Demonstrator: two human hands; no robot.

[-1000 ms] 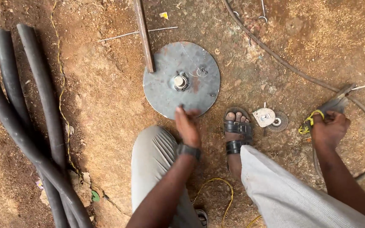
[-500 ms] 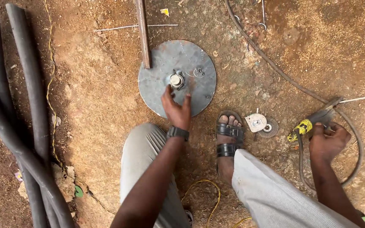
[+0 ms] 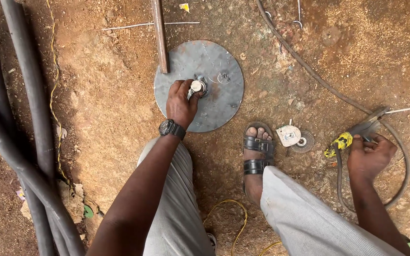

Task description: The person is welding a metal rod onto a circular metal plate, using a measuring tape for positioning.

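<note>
Two hands work apart over bare dirt ground. Left hand pinches a small round metal fitting standing near the middle of a flat round steel plate; its axis seems to point up toward the camera. A rusty bar runs straight away from the plate's far edge. Right hand closes on a yellow-wrapped electrode holder, lying slantwise, well right of the plate.
</note>
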